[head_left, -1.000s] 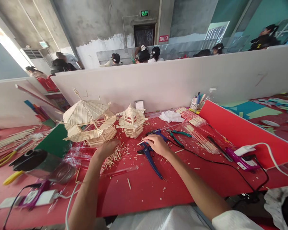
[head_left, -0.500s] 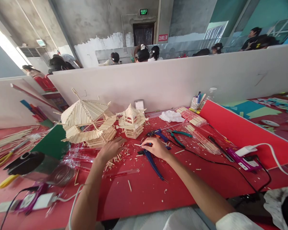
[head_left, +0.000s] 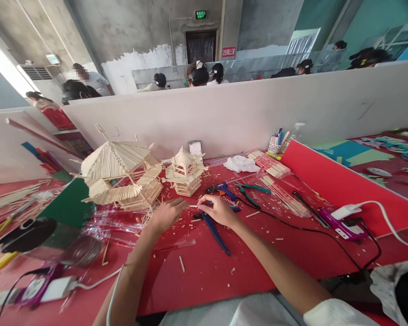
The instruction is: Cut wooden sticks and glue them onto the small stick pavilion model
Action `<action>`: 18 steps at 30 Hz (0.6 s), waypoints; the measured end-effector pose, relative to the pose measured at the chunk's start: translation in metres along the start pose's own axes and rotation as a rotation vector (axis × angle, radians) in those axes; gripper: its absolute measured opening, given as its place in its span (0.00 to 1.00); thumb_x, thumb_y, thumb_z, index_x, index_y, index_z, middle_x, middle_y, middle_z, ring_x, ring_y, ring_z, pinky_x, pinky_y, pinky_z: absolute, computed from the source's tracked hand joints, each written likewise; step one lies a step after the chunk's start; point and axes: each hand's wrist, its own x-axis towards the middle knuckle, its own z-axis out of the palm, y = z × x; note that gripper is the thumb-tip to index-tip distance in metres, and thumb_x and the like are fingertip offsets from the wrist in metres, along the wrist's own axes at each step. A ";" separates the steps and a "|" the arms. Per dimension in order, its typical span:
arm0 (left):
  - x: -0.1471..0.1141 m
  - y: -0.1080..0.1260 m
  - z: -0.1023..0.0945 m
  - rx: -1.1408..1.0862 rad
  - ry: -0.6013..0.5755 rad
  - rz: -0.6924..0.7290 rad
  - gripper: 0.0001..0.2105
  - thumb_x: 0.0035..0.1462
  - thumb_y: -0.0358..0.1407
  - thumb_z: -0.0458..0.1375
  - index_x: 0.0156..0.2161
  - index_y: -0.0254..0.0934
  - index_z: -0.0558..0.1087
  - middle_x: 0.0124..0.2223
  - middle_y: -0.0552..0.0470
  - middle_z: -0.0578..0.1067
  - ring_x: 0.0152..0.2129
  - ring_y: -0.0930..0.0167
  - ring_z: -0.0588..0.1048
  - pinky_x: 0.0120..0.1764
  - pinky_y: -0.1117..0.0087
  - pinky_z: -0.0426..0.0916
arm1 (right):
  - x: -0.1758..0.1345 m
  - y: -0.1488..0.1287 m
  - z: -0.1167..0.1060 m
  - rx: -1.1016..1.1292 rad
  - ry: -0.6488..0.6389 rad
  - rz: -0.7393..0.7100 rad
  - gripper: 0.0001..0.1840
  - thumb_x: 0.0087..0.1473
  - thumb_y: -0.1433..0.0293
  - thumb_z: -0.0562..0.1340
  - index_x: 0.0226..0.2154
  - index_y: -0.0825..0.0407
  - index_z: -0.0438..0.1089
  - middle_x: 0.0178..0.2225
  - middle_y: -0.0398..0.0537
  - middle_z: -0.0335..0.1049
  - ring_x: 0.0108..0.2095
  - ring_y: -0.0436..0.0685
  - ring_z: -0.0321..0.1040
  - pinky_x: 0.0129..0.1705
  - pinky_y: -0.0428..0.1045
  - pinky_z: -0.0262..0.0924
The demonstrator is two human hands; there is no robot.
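A short wooden stick [head_left: 193, 206] spans the small gap between my two hands. My right hand [head_left: 218, 210] pinches its right end between thumb and fingertips. At the stick's left end are the closed fingertips of my left hand [head_left: 168, 214], palm down. Just under my right hand lie blue-handled cutting pliers [head_left: 215, 233], their jaws partly covered. Behind the hands stands a small pagoda model [head_left: 185, 174] of thin sticks. To its left is a larger stick-built pavilion model [head_left: 117, 167] with a pointed roof. Stick offcuts lie scattered around my fingers.
A blue glue gun [head_left: 226, 190] and green-handled pliers [head_left: 253, 192] lie right of the hands. Further right are bagged sticks [head_left: 285, 197], a purple power strip [head_left: 342, 224] and a red board [head_left: 343, 190]. At left lies a dark-lidded bottle [head_left: 51, 240]. A white partition [head_left: 231, 113] closes the back.
My left hand has moved right, from the pile of offcuts to the left end of the short wooden stick. My right hand keeps its pinch on the stick. The view has shifted slightly.
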 end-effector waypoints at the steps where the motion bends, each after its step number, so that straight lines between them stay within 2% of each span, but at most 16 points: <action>1: 0.000 0.001 -0.001 0.003 -0.006 -0.002 0.12 0.72 0.31 0.47 0.50 0.38 0.73 0.42 0.47 0.79 0.36 0.67 0.79 0.36 0.72 0.69 | 0.000 0.001 0.000 -0.013 -0.004 -0.004 0.07 0.60 0.66 0.63 0.34 0.51 0.75 0.35 0.47 0.80 0.38 0.58 0.75 0.44 0.50 0.65; 6: 0.003 0.008 -0.003 0.033 -0.041 -0.032 0.13 0.72 0.31 0.45 0.50 0.38 0.72 0.42 0.47 0.78 0.35 0.67 0.78 0.35 0.72 0.68 | 0.000 0.001 0.001 -0.001 -0.022 -0.027 0.08 0.62 0.64 0.62 0.35 0.51 0.74 0.36 0.48 0.79 0.39 0.59 0.75 0.46 0.51 0.65; 13: 0.003 0.011 -0.004 0.042 -0.062 -0.039 0.14 0.69 0.28 0.47 0.50 0.39 0.73 0.42 0.48 0.78 0.34 0.68 0.77 0.37 0.72 0.68 | 0.000 -0.008 -0.005 0.036 -0.036 0.010 0.08 0.59 0.63 0.65 0.32 0.50 0.73 0.34 0.47 0.78 0.38 0.58 0.73 0.46 0.51 0.64; 18: 0.001 0.007 0.000 0.057 -0.057 0.027 0.16 0.67 0.25 0.48 0.52 0.40 0.73 0.45 0.46 0.78 0.35 0.68 0.78 0.37 0.72 0.69 | -0.002 -0.012 -0.007 0.081 -0.147 0.051 0.07 0.57 0.64 0.66 0.31 0.50 0.71 0.32 0.44 0.74 0.34 0.56 0.70 0.40 0.49 0.62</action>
